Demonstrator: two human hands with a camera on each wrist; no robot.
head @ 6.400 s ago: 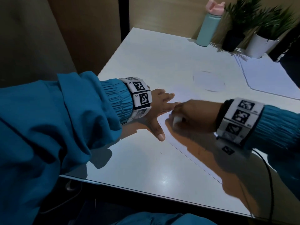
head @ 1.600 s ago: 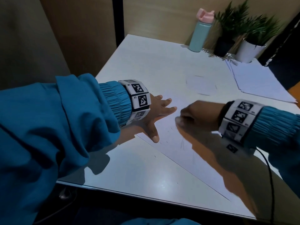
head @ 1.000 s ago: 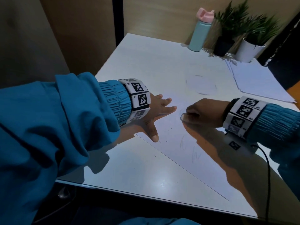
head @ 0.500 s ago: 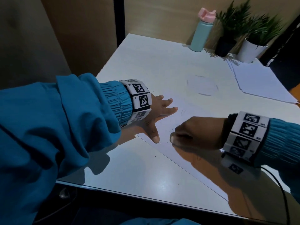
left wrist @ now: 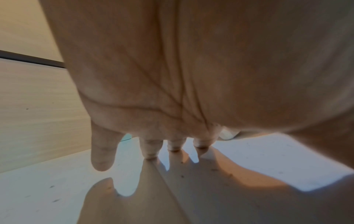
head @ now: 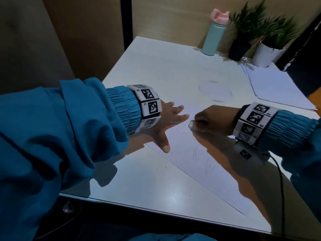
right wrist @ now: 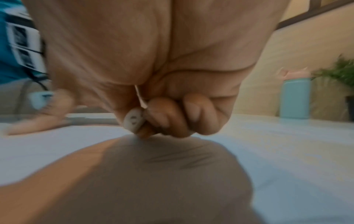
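— Entry one, the landmark?
— Large white sheet of paper [head: 184,146], flat on the glossy white table [head: 139,180]. All places below were taken from it.
— Entry two?
— Left hand [head: 166,122]: on the sheet's left corner. Its fingers [left wrist: 151,149] were straight and spread, tips pressed to the paper, gripping nothing. It served as a hold-down.
— Entry three?
— Right hand [head: 213,120]: over the sheet's middle, fingers curled tight, pinching a small white rounded eraser [right wrist: 133,120]. The eraser's lower end appeared to meet the paper, near the left fingertips.
— Marks?
— Faint grey pencil strokes [head: 203,159]: on the sheet, on the person's side of the eraser and apart from it.
— Off the sheet?
— Mint-green bottle with a pink lid [head: 214,38] and a stack of white papers [head: 278,89], both well beyond the sheet's far side.
— Step in hand?
— Judged: rubbing out pencil, partway through, since those strokes were not yet erased.
— Next move?
— Probably to draw the eraser toward the person, onto the strokes. That called for short, firm rubs, with the left hand pressing so that the sheet neither slid nor creased.
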